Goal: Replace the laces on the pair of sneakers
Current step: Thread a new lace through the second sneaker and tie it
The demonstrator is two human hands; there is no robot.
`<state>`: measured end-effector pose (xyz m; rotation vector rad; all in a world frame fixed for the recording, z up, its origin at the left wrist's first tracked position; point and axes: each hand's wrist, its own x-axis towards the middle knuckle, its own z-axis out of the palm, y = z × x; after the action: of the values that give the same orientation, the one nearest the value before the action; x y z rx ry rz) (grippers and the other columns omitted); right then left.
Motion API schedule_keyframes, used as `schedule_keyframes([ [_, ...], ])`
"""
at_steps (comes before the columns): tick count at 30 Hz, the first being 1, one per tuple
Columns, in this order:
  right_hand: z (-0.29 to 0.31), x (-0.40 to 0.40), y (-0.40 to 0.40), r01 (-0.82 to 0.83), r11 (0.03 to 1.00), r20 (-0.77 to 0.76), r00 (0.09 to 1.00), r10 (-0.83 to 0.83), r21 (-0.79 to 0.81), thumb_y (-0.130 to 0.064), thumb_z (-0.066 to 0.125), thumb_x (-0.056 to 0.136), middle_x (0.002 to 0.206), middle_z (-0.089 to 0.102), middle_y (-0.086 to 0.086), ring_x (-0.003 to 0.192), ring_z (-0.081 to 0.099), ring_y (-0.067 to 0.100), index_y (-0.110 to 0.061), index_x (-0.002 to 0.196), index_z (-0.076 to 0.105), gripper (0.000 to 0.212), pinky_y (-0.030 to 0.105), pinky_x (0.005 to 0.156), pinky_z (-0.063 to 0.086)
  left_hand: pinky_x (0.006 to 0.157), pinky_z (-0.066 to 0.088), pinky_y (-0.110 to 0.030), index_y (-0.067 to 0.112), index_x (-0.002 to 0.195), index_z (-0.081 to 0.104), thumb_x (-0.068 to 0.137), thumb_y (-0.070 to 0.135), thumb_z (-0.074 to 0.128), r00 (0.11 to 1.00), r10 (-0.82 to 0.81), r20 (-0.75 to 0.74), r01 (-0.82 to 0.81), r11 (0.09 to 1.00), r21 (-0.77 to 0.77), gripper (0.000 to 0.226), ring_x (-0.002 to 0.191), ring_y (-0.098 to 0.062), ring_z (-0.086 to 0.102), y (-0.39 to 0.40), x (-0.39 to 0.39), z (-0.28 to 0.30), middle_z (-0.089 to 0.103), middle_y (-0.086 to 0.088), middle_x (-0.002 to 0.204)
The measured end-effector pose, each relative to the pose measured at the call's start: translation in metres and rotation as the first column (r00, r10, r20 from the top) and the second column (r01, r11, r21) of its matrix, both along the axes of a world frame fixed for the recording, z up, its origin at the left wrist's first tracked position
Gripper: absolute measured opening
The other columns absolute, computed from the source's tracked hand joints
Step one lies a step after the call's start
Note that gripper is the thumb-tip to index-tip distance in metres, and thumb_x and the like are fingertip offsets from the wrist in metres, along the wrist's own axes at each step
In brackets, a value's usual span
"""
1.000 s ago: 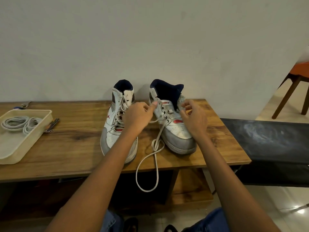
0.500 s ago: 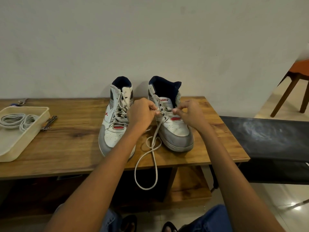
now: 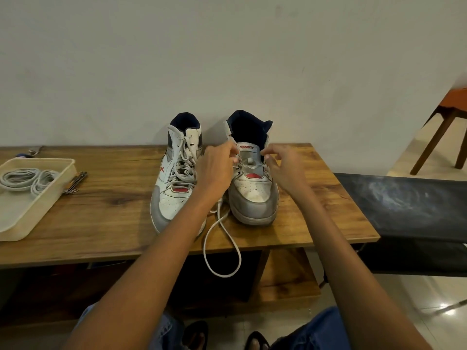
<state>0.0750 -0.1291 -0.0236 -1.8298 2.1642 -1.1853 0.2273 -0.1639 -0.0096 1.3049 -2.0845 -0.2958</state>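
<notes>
Two white, grey and navy high-top sneakers stand side by side on the wooden table, toes toward me. The left sneaker is fully laced. The right sneaker holds lace only in its lower eyelets. My left hand pinches the white lace at that shoe's left eyelets. My right hand pinches the lace at the right eyelets. A long loop of the lace hangs over the table's front edge.
A cream tray with coiled grey laces sits at the table's left end, a small metal tool beside it. A black bench adjoins the table on the right; a wooden chair stands behind.
Both hands have closed in on the right sneaker's eyelets and now pinch the lace across its tongue. The hanging loop stays over the edge.
</notes>
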Motion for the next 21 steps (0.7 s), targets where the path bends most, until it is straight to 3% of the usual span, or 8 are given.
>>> schedule_keyframes([
  [5, 0.005, 0.0, 0.007, 0.0, 1.0, 0.02, 1.0, 0.001, -0.023, -0.012, 0.057, 0.091, 0.112, 0.065, 0.003, 0.094, 0.056, 0.016, -0.013, 0.109, 0.068, 0.021, 0.022, 0.066, 0.037, 0.088, 0.048, -0.037, 0.017, 0.108, 0.066, 0.087, 0.02, 0.064, 0.999, 0.019, 0.036, -0.022, 0.994, 0.103, 0.022, 0.101, -0.018, 0.062, -0.003, 0.0, -0.007, 0.07, -0.002, 0.101],
  [9, 0.006, 0.002, 0.007, 0.005, 0.999, -0.1, 0.995, -0.002, 0.032, -0.023, 0.056, 0.093, 0.122, 0.057, 0.008, 0.114, 0.047, 0.02, -0.014, 0.109, 0.069, 0.022, 0.021, 0.083, 0.032, 0.09, 0.046, -0.043, 0.018, 0.106, 0.066, 0.086, 0.022, 0.066, 0.996, 0.005, 0.089, -0.014, 0.995, 0.101, 0.021, 0.102, -0.021, 0.06, -0.004, 0.002, -0.006, 0.069, -0.003, 0.102],
  [12, 0.003, 0.014, 0.004, 0.014, 0.99, -0.275, 0.961, 0.024, 0.139, -0.041, 0.053, 0.093, 0.131, 0.048, 0.013, 0.126, 0.034, 0.026, -0.02, 0.112, 0.069, 0.032, 0.031, 0.096, 0.029, 0.089, 0.049, -0.042, 0.015, 0.102, 0.067, 0.085, 0.017, 0.066, 0.997, -0.066, 0.034, 0.059, 0.983, 0.174, 0.017, 0.095, -0.019, 0.062, -0.008, 0.005, -0.006, 0.069, -0.003, 0.096],
  [14, 0.002, 0.02, 0.004, 0.052, 0.982, -0.351, 0.936, 0.015, 0.181, -0.045, 0.052, 0.092, 0.134, 0.044, 0.014, 0.128, 0.029, 0.029, -0.025, 0.113, 0.068, 0.034, 0.034, 0.099, 0.026, 0.09, 0.049, -0.038, 0.011, 0.103, 0.066, 0.085, 0.015, 0.066, 0.994, -0.112, 0.016, 0.105, 0.967, 0.232, 0.018, 0.093, -0.018, 0.062, -0.011, 0.008, -0.004, 0.068, -0.005, 0.097],
  [18, 0.004, 0.025, 0.005, 0.038, 0.983, -0.284, 0.959, 0.014, 0.178, -0.039, 0.055, 0.092, 0.127, 0.05, 0.013, 0.127, 0.029, 0.027, -0.025, 0.11, 0.07, 0.028, 0.033, 0.095, 0.021, 0.084, 0.045, -0.028, 0.006, 0.107, 0.065, 0.088, 0.012, 0.062, 0.985, -0.172, 0.014, 0.158, 0.93, 0.332, 0.021, 0.094, -0.019, 0.061, -0.013, 0.009, -0.001, 0.067, -0.009, 0.101],
  [21, 0.005, 0.028, 0.005, 0.088, 0.983, -0.338, 0.941, -0.028, 0.163, -0.034, 0.057, 0.091, 0.132, 0.042, 0.012, 0.127, 0.027, 0.027, -0.025, 0.111, 0.069, 0.024, 0.031, 0.096, 0.023, 0.073, 0.045, -0.023, 0.005, 0.104, 0.065, 0.089, 0.013, 0.06, 0.974, -0.226, -0.028, 0.219, 0.894, 0.391, 0.018, 0.081, -0.013, 0.056, -0.014, 0.012, 0.0, 0.065, -0.007, 0.094],
])
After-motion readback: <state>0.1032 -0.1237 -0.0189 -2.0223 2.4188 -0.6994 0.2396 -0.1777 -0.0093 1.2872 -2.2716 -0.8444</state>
